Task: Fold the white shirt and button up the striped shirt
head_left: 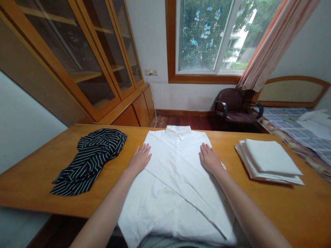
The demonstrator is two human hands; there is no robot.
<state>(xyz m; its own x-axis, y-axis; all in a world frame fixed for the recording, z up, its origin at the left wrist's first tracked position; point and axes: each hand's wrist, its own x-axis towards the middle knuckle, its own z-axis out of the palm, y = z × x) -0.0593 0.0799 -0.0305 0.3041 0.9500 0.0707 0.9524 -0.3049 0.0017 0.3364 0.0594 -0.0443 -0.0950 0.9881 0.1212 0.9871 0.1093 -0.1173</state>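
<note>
A white collared shirt lies spread out on the wooden table, its collar pointing to the far edge. One sleeve is folded diagonally across its front, and the lower end reaches the near edge by my body. My left hand rests flat on the shirt's left side below the shoulder, fingers stretched out. Over on the right side, my right hand lies flat in the same way, fingers extended. Neither hand grips the cloth.
A crumpled black garment with white stripes lies on the table at left. Several folded white garments are stacked at right. Beyond the table are a glass-door cabinet, a brown armchair and a bed.
</note>
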